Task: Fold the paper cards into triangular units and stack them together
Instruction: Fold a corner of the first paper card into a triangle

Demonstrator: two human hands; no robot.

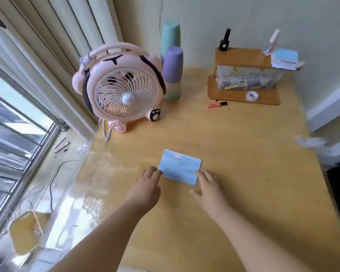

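The wooden table (243, 154) takes up most of what I can see, pushed against the wall with the window to one side; at its back left stands a pink desk fan (124, 89) with little paws, and just behind that a column of stacked pastel cups (172, 61); at the back right is a small wooden shelf (241, 57) holding a clear box of bits, with a pile of paper cards (285, 58) on its top corner and a roll of tape (252, 95) on its lower board; a pink pen (217, 104) lies just in front of it; nearer the person, in the middle of the table, one blue paper card (180, 166) lies flat and unfolded, a little askew; the left hand (145, 189) has straight fingers touching the card's near left corner, and the right hand (208, 187) has spread fingers resting at its near right corner, neither gripping anything; to my eye this is the very start of a unit, the card merely being squared up; next it wants the near edge lifted and brought over to meet the far one, corners matched before the crease is pressed
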